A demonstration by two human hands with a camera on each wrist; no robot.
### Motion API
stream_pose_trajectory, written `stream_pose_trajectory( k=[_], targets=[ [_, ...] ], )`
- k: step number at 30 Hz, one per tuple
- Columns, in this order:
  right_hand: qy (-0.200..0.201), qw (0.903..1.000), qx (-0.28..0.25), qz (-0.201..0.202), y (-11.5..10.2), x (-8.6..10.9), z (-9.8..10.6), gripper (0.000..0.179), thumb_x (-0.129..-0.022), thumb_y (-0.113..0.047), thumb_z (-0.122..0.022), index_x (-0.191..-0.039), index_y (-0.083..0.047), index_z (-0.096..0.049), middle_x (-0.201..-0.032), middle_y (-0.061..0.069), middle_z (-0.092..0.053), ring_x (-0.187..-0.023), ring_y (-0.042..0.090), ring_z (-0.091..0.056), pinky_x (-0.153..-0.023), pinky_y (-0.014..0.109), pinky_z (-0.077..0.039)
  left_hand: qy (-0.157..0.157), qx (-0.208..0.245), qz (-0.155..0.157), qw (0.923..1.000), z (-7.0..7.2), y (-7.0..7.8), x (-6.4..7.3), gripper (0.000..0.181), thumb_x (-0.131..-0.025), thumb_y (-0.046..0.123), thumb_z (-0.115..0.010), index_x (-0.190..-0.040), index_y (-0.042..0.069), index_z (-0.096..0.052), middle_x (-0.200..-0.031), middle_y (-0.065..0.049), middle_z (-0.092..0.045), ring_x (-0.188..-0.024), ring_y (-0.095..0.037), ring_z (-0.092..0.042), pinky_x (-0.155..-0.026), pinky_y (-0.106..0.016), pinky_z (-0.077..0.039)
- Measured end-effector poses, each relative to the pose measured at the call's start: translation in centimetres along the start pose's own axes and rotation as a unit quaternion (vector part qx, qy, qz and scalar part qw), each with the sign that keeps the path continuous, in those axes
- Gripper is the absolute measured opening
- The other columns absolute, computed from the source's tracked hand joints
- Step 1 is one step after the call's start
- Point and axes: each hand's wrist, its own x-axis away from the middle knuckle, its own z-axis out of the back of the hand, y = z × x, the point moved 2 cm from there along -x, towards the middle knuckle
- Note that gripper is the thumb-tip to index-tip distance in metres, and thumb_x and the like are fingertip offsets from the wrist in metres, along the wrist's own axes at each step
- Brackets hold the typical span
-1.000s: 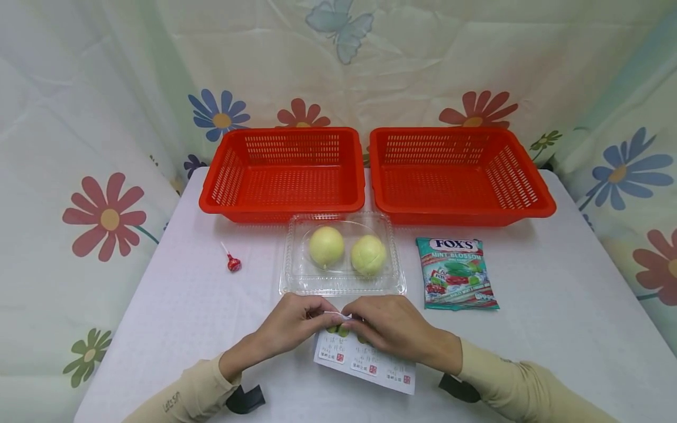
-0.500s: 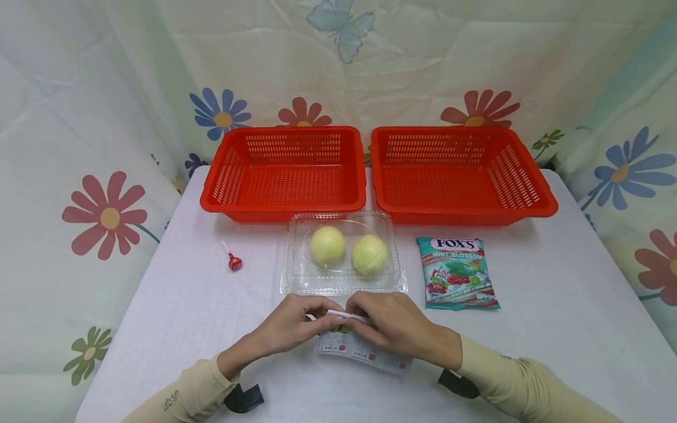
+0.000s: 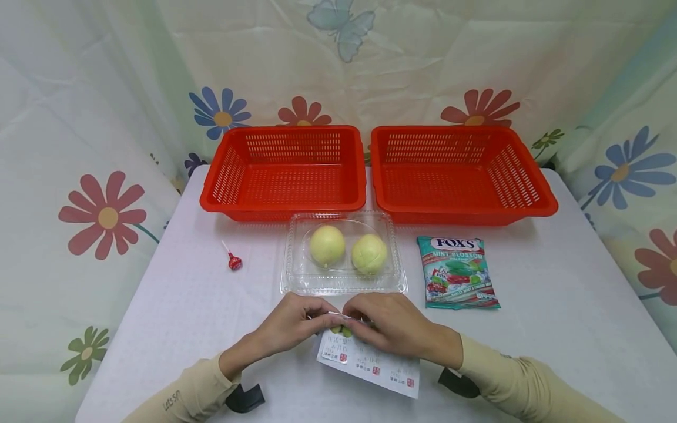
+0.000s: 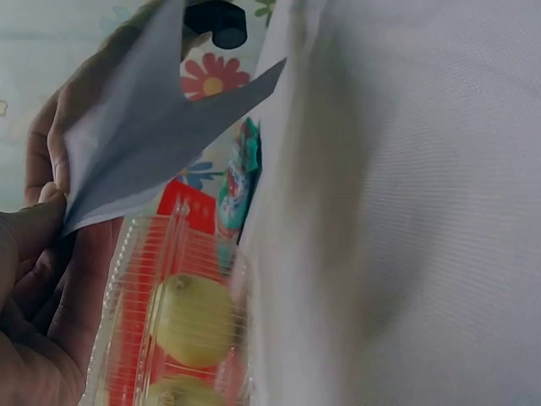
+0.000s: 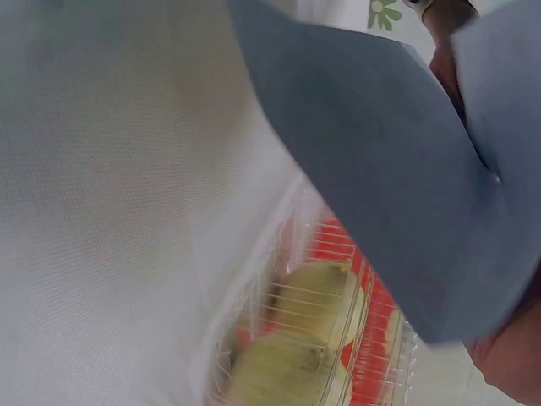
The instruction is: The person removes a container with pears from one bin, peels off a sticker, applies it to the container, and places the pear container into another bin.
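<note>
Both hands are at the top edge of a white sheet of stickers [image 3: 370,365], printed with green fruit pictures, handwriting-like characters and red seals. My left hand [image 3: 293,320] pinches that edge between thumb and fingers. Close beside it, my right hand [image 3: 394,324] pinches the same edge and covers part of the print. The lower part of the sheet hangs toward the body. In the left wrist view the sheet's grey back [image 4: 144,127] shows folds; in the right wrist view the back [image 5: 380,152] hides most of the right hand.
A clear plastic clamshell box [image 3: 344,286] holding two yellow-green fruits [image 3: 327,245] lies just beyond the hands. Two red baskets [image 3: 282,210] [image 3: 465,218] stand behind it. A lollipop [image 3: 234,262] lies left, a Fox's candy bag [image 3: 458,274] right.
The sheet's lower edge tipped up half a second ago, foreshortening the print, and has swung back toward the body. The hands stay nearly in place, the right one shifting slightly along the edge.
</note>
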Motion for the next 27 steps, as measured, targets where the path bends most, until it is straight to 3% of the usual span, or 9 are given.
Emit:
stream_pose_trajectory(
  k=[5, 10, 14, 18, 21, 27],
  targets=[
    [0.0, 0.9999, 0.004, -0.013, 0.12, -0.25, 0.09, 0.015, -0.089, -0.022, -0.069, -0.096, -0.019, -0.057, -0.073, -0.013, -0.053, -0.063, -0.004, -0.042, -0.055, 0.01, -0.036, -0.008, 0.021, 0.002, 0.9997, -0.12, -0.03, -0.07, 0.019, -0.092, 0.025, -0.066, -0.101, 0.011, -0.073, -0.084, -0.001, -0.074, -0.074, -0.001, -0.062, -0.069, -0.025, -0.057],
    [0.013, 0.9998, 0.008, -0.009, 0.05, -0.38, 0.12, 0.017, -0.088, -0.019, -0.07, -0.097, -0.018, -0.055, -0.072, -0.012, -0.051, -0.062, -0.004, -0.04, -0.053, 0.009, -0.033, -0.006, 0.05, 0.034, 0.9981, -0.04, -0.18, 0.05, 0.024, -0.094, 0.025, -0.063, -0.11, 0.009, -0.071, -0.096, -0.004, -0.074, -0.083, -0.005, -0.068, -0.073, -0.024, -0.057],
    [0.024, 0.9996, 0.006, -0.01, -0.02, -0.41, 0.18, 0.019, -0.087, -0.019, -0.071, -0.098, -0.017, -0.056, -0.072, -0.012, -0.05, -0.061, -0.004, -0.04, -0.052, 0.009, -0.033, 0.011, 0.05, 0.031, 0.9982, 0.01, -0.25, 0.15, 0.024, -0.095, 0.023, -0.062, -0.11, 0.007, -0.07, -0.096, -0.005, -0.074, -0.082, -0.005, -0.068, -0.069, -0.021, -0.056],
    [0.021, 0.9996, -0.001, -0.019, -0.09, -0.42, 0.16, 0.016, -0.09, -0.024, -0.068, -0.1, -0.017, -0.058, -0.073, -0.012, -0.053, -0.062, -0.005, -0.043, -0.053, 0.009, -0.036, 0.036, 0.008, 0.007, 0.9993, -0.12, -0.05, 0.13, 0.02, -0.094, 0.023, -0.063, -0.103, 0.008, -0.072, -0.086, -0.002, -0.073, -0.072, 0.0, -0.061, -0.061, -0.019, -0.051],
    [0.014, 0.9996, -0.008, -0.021, -0.13, -0.44, 0.15, 0.012, -0.093, -0.026, -0.065, -0.1, -0.017, -0.059, -0.075, -0.013, -0.057, -0.063, -0.005, -0.047, -0.055, 0.009, -0.04, 0.043, -0.008, 0.007, 0.999, -0.22, 0.02, 0.13, 0.018, -0.094, 0.022, -0.064, -0.1, 0.008, -0.072, -0.083, -0.001, -0.073, -0.069, 0.001, -0.058, -0.059, -0.018, -0.051],
    [0.002, 0.9995, -0.017, -0.025, -0.15, -0.56, 0.14, 0.011, -0.094, -0.025, -0.064, -0.099, -0.017, -0.058, -0.072, -0.012, -0.055, -0.061, -0.006, -0.044, -0.053, 0.009, -0.038, 0.029, 0.025, 0.03, 0.9988, -0.25, -0.33, 0.1, 0.02, -0.094, 0.024, -0.063, -0.1, 0.007, -0.071, -0.08, -0.002, -0.071, -0.066, -0.001, -0.057, -0.057, -0.016, -0.047]
  ],
)
